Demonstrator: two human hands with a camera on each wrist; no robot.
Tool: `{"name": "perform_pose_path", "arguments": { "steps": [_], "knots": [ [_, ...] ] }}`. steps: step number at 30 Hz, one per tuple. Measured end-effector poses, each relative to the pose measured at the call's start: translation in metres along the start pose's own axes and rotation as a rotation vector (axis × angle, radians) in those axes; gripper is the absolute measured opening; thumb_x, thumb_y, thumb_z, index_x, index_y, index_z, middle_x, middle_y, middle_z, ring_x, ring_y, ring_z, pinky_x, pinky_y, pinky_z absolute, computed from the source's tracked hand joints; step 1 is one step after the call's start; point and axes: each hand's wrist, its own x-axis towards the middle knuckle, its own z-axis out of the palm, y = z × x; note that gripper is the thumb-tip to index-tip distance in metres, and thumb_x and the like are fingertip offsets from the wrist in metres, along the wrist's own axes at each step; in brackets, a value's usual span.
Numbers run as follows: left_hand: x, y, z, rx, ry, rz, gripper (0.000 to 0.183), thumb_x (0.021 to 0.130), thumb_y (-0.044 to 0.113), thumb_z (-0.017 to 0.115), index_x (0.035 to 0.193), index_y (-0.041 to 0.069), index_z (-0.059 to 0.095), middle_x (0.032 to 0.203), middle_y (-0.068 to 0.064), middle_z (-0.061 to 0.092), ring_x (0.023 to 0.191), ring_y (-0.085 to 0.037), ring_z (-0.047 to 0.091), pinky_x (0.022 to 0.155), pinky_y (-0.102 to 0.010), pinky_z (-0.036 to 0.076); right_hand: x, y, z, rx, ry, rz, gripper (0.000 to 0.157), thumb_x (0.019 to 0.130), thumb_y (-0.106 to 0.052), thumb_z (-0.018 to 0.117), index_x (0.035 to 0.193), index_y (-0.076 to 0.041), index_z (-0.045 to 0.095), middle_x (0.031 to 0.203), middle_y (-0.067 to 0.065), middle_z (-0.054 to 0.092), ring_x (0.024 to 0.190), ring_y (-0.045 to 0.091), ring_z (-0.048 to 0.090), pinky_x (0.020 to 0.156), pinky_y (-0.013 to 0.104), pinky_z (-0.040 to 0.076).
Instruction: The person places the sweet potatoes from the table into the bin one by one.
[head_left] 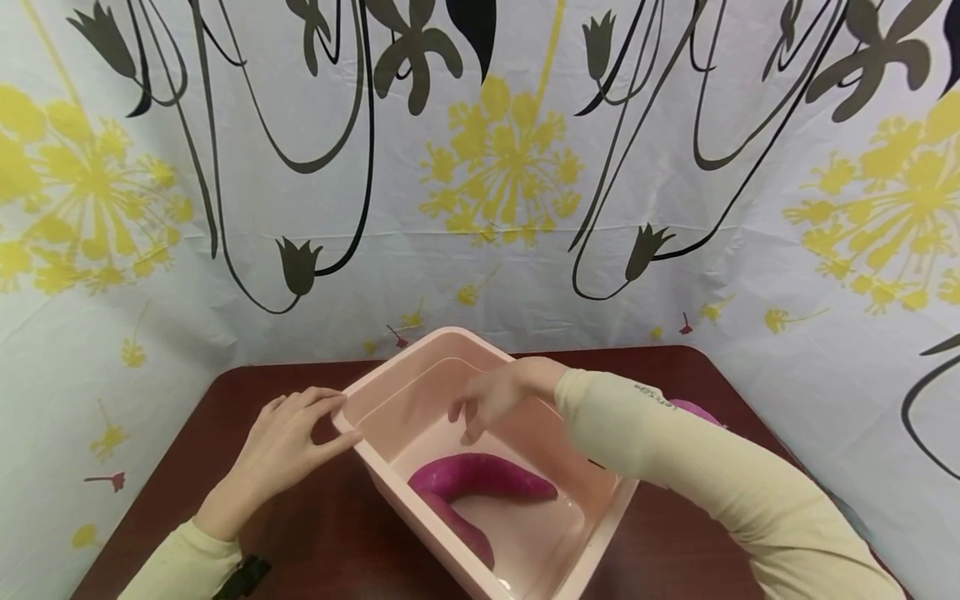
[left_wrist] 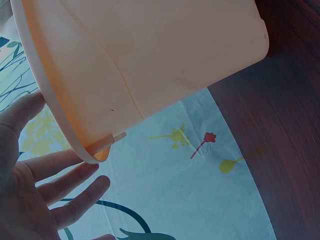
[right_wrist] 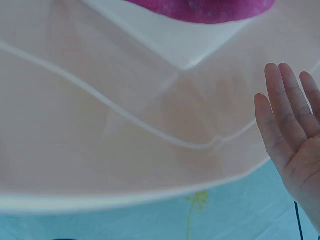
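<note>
A pink plastic basin stands at the middle of the table, with two long, curved magenta-skinned sweet potatoes inside: one lies across the bottom, the other beside it along the left wall. My left hand grips the basin's far left corner; in the left wrist view its thumb and index finger meet the rim. Over the inside of the basin hangs my right hand, fingers loosely bent downward, holding nothing, apart from the sweet potatoes. The right wrist view shows its fingers extended near the wall.
Behind my right sleeve another magenta thing shows, mostly hidden. The dark red-brown table is enclosed by a white patterned cloth at the back and sides. A black strap sits at my left wrist.
</note>
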Motion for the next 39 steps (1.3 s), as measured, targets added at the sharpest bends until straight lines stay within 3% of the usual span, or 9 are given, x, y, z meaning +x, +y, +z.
{"name": "perform_pose_path", "arguments": {
  "steps": [5,11,21,33,39],
  "knots": [
    [0.0,0.0,0.0,0.001,-0.005,-0.005,0.053,0.071,0.048,0.066,0.104,0.005,0.065,0.105,-0.006,0.058,0.092,-0.027,0.053,0.082,-0.052,0.033,-0.014,0.003,-0.01,0.021,0.025,0.003,0.042,0.081,-0.035,0.06,0.119,-0.02,0.05,0.104,-0.006,0.053,0.095,0.005,0.049,0.084,0.024,0.037],
    [0.0,0.0,0.001,0.002,-0.008,-0.012,0.053,0.071,0.048,0.066,0.104,0.006,0.065,0.105,-0.006,0.058,0.091,-0.028,0.053,0.081,-0.052,0.034,-0.03,0.011,-0.019,0.032,0.045,-0.054,0.042,0.084,-0.029,0.057,0.122,-0.015,0.048,0.108,-0.002,0.053,0.098,0.011,0.049,0.084,0.026,0.038],
    [-0.001,-0.001,0.002,0.006,0.014,0.006,0.052,0.07,0.046,0.067,0.103,0.005,0.065,0.104,-0.005,0.058,0.09,-0.028,0.054,0.08,-0.05,0.035,-0.058,0.027,-0.035,0.059,0.107,-0.066,0.046,0.083,-0.029,0.055,0.124,-0.012,0.046,0.11,0.003,0.053,0.101,0.017,0.05,0.085,0.03,0.038],
    [-0.001,-0.002,0.003,-0.003,0.015,0.009,0.052,0.07,0.046,0.068,0.103,0.005,0.065,0.104,-0.005,0.058,0.09,-0.028,0.054,0.081,-0.05,0.035,-0.086,0.046,-0.04,0.171,0.179,0.017,0.046,0.084,-0.032,0.057,0.125,-0.015,0.045,0.107,-0.001,0.053,0.101,0.014,0.051,0.088,0.034,0.036],
    [-0.001,-0.002,0.003,-0.002,0.018,0.011,0.051,0.07,0.045,0.068,0.103,0.005,0.065,0.104,-0.005,0.058,0.09,-0.028,0.054,0.081,-0.05,0.035,-0.102,0.06,-0.041,0.213,0.212,0.051,0.048,0.084,-0.037,0.057,0.125,-0.017,0.044,0.114,0.003,0.05,0.107,0.018,0.046,0.089,0.039,0.035]
  ]
}}
